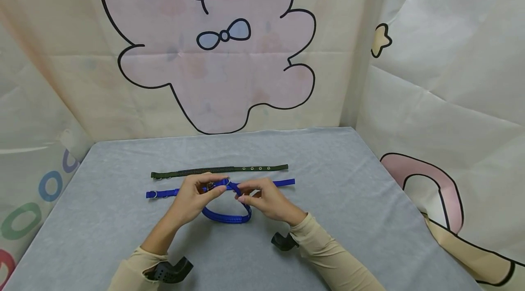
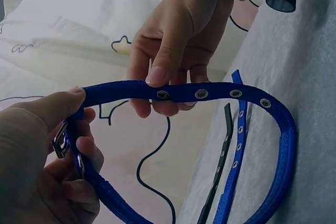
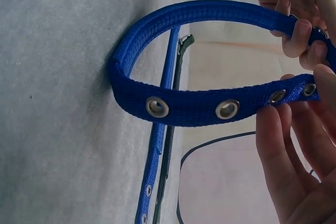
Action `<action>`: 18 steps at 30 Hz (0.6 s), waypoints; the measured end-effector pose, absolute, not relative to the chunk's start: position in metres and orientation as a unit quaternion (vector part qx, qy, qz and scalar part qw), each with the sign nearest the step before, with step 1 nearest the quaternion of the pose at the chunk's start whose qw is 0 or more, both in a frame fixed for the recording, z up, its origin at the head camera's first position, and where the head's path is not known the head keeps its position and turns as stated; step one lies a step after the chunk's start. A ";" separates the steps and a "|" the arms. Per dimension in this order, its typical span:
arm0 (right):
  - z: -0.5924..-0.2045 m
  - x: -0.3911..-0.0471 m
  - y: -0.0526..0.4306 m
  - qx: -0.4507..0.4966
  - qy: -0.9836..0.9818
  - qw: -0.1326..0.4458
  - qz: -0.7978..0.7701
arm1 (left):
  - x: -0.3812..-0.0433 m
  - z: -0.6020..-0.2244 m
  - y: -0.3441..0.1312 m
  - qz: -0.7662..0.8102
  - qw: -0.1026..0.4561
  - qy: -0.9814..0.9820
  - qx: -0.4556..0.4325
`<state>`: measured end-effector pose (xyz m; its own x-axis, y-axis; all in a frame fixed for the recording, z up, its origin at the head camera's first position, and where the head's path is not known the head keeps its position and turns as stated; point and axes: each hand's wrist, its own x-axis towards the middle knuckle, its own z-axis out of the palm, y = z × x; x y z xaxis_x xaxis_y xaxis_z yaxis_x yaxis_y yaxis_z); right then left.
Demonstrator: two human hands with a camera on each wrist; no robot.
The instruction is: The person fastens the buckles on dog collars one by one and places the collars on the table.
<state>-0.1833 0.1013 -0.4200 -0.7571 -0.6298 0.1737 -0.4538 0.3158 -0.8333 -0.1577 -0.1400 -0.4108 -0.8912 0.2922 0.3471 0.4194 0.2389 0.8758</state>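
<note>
A blue collar [image 1: 226, 219] with metal eyelets [image 2: 201, 94] is bent into a loop between the two hands, its lower curve close over the table. My left hand [image 1: 192, 197] grips the end with the metal buckle [image 2: 60, 141], its thumb pressing the strap's free tip in the left wrist view. With thumb and fingers my right hand [image 1: 266, 199] pinches the eyelet part of the strap. Beyond the loop, a second blue collar [image 1: 285, 182] lies stretched out on the table, partly hidden behind the hands.
Farther back, a dark green collar [image 1: 221, 170] lies straight, roughly parallel to the second blue one. A grey cloth covers the table [image 1: 328, 190]. Printed curtains [image 1: 229, 81] hang behind it and at both sides.
</note>
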 end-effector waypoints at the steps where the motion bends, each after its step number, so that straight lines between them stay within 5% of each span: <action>1: -0.420 -0.183 0.101 -0.336 0.807 0.089 -0.477 | -0.158 -0.411 -0.140 -0.574 0.056 -0.786 -0.225; 10: -0.418 -0.181 0.102 -0.344 0.810 0.059 -0.471 | -0.157 -0.411 -0.136 -0.555 0.016 -0.800 -0.229; 18: -0.417 -0.179 0.099 -0.328 0.811 0.063 -0.481 | -0.153 -0.410 -0.131 -0.524 0.050 -0.829 -0.188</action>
<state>-0.1791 0.0991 -0.4168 -0.7773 -0.5919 0.2133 -0.4707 0.3221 -0.8214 -0.1530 -0.1305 -0.4100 -0.9242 0.2600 0.2797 0.3643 0.3803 0.8501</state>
